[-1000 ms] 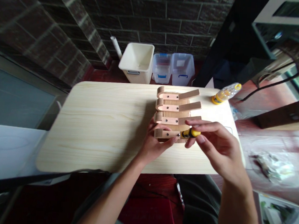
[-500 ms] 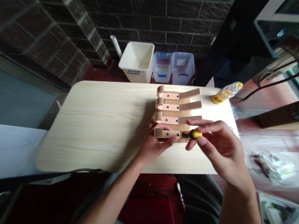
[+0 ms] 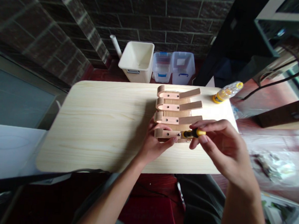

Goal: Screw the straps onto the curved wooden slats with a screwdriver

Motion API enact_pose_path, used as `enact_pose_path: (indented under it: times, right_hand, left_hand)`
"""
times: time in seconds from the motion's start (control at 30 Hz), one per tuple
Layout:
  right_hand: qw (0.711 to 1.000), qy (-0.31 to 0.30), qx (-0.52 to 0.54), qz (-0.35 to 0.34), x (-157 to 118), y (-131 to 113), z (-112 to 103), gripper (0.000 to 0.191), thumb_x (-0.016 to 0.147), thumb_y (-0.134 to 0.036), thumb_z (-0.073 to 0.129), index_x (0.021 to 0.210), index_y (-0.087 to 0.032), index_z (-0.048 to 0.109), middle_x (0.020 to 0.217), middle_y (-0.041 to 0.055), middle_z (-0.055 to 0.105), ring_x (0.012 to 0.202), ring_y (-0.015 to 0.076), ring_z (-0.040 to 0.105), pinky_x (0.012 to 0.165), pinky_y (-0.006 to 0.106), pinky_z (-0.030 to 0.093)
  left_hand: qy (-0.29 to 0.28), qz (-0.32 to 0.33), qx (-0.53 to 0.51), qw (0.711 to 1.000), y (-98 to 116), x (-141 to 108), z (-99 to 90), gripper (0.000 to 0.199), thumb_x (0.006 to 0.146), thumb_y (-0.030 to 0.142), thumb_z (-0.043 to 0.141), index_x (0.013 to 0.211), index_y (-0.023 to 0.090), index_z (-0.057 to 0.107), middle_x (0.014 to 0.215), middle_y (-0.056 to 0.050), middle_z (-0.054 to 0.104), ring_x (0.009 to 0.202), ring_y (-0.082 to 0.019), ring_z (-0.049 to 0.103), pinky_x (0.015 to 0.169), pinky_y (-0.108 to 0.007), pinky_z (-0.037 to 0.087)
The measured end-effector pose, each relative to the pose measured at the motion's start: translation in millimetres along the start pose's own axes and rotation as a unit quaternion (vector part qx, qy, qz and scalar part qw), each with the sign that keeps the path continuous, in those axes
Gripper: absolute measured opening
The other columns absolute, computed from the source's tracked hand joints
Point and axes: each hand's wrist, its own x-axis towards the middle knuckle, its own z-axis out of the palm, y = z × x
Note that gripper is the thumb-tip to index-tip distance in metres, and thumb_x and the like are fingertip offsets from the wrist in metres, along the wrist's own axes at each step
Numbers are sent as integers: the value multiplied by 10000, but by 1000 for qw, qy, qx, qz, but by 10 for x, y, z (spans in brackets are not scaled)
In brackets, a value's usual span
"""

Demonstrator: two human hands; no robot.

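My right hand point(image 3: 218, 139) pinches the yellow end of a yellow-and-black screwdriver point(image 3: 194, 133). The tool's tip meets the right-hand screw of the nearest wooden hook point(image 3: 173, 134). My left hand point(image 3: 156, 143) grips the left part of that same hook, thumb along its near side and fingers behind it. Behind it lie three more wooden hooks, one of them the third hook point(image 3: 171, 120), each with two dark screws. All are fixed across a wooden board point(image 3: 170, 126), which is mostly covered by them.
The pale wooden table point(image 3: 97, 122) has rounded corners. At its back right lies a clear bottle-shaped case point(image 3: 227, 92) with yellow ends. Beyond the far edge stand a cream bin point(image 3: 138, 70) and two clear plastic boxes, one a right-hand box point(image 3: 183, 68).
My right hand and the screwdriver's handle have shifted slightly to the right, with the tip still at the screw. The left hand and the hooks stay in place.
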Motion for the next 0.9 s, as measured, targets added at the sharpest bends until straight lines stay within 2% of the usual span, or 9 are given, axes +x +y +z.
enact_pose_path:
  times: [0.37,0.5,0.73,0.9]
  right_hand:
    - [1000,-10,-11,-8,-1,-47,12,176,1028,-141,726,1154,-263,740,1316,58,708,838,129,764,799,304,672]
    - [999,10,-31,-15,-13,-45,-31,152,1025,-144,729,1127,-254,743,1244,47,709,861,131,756,796,282,667]
    - [999,37,-27,-22,1,7,-60,122,1014,-160,747,1080,-255,709,1162,37,717,784,135,738,717,301,655]
    - [999,42,-24,-19,11,14,-54,139,995,-150,768,1068,-252,707,1163,32,715,799,134,740,715,290,658]
  left_hand:
    - [-4,3,4,1000,7,0,-13,309,848,482,873,985,236,745,1050,-85,745,1088,-291,687,1060,-491,568]
    - [-1,-1,1,1000,-2,-2,-2,295,843,466,873,978,237,747,1066,-91,736,1153,-304,672,1070,-479,566]
    - [9,-3,-1,1000,-6,-10,15,308,842,498,872,972,249,747,1042,-78,719,991,-252,678,1039,-457,577]
    - [11,-12,2,1000,5,-13,15,312,839,503,873,971,249,748,1088,-83,714,1000,-250,673,1050,-465,578]
